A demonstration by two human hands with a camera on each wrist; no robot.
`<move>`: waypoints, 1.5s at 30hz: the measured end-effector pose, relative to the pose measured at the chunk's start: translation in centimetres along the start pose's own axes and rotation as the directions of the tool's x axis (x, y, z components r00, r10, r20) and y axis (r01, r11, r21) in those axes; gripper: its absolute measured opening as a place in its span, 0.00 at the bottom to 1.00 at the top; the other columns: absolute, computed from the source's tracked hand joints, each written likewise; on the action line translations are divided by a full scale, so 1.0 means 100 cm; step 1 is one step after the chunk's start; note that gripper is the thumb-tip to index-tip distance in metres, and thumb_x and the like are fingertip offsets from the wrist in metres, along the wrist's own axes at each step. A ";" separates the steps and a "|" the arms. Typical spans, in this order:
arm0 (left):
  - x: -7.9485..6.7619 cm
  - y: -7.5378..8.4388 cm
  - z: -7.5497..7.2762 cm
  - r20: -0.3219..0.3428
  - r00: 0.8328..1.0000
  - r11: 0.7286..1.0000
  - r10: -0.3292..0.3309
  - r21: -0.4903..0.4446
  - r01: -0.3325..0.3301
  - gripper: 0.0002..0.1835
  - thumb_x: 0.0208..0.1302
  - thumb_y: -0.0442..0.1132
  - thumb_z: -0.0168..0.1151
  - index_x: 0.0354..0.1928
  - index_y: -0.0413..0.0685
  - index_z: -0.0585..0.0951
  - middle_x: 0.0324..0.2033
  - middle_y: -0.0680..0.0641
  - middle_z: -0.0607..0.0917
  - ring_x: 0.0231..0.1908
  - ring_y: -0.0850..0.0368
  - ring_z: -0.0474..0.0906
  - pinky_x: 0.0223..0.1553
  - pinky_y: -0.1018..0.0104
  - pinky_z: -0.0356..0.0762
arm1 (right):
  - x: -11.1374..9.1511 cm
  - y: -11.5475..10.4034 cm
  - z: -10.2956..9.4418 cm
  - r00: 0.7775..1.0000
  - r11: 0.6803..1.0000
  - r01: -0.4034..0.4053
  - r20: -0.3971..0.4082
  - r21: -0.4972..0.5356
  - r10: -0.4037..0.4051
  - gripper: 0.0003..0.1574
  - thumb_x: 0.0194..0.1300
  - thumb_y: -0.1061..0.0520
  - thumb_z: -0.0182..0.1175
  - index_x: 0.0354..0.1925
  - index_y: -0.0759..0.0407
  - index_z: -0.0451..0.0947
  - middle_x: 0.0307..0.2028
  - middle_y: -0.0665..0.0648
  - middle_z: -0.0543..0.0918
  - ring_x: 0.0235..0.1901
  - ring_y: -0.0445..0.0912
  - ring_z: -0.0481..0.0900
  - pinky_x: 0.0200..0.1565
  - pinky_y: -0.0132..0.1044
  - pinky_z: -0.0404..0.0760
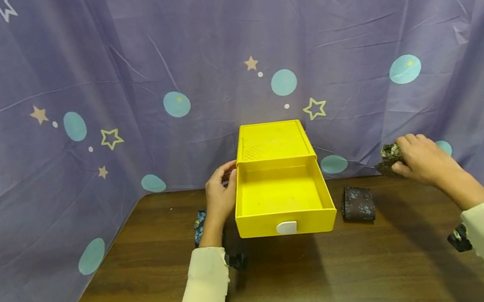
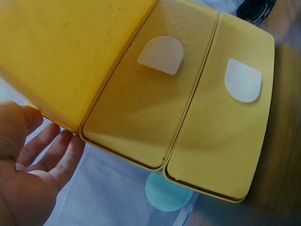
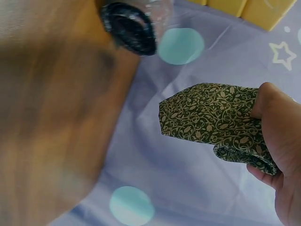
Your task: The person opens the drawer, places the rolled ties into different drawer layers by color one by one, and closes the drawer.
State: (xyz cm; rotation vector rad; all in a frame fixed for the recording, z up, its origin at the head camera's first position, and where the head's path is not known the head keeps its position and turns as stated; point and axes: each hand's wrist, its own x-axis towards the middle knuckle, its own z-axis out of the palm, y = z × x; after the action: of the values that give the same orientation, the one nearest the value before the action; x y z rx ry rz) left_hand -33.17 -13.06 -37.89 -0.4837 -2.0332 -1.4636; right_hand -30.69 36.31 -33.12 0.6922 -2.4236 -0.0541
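Observation:
A yellow drawer cabinet [image 1: 274, 140] stands against the curtain, its top drawer [image 1: 259, 224] pulled out and bare inside. My left hand [image 1: 221, 194] is at the cabinet's left side, its loosely bent fingers touching the edge beside the open drawer. In the left wrist view, two lower drawers [image 2: 136, 108] with white tabs are closed. Off to the right, above the table, my right hand [image 1: 423, 158] grips a rolled green necktie [image 3: 207, 113] with a leafy pattern; its pointed end sticks out from the roll.
A dark rolled necktie [image 1: 357, 203] with small flowers lies on the wooden table [image 1: 285, 293], right of the cabinet. Partly behind my left forearm is a blue patterned roll of cloth [image 1: 199, 227]. A purple curtain [image 1: 205, 45] with stars and dots encloses the table's back and sides.

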 end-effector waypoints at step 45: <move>0.000 0.001 -0.001 -0.007 1.000 1.000 -0.024 -0.009 0.024 0.15 0.77 0.38 0.58 0.61 0.44 0.83 0.52 0.44 0.86 0.47 0.48 0.83 0.48 0.51 0.84 | 0.081 -0.128 -0.094 0.841 0.940 0.333 -0.477 0.081 -0.257 0.26 0.56 0.54 0.54 0.47 0.74 0.75 0.41 0.68 0.80 0.40 0.64 0.76 0.44 0.57 0.79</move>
State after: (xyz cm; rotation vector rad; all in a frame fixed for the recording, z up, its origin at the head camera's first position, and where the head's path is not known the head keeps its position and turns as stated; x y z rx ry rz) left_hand -33.13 -13.08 -37.80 -0.4589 -2.0344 -1.4871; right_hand -24.81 22.44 -23.60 1.0238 -1.8614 0.1672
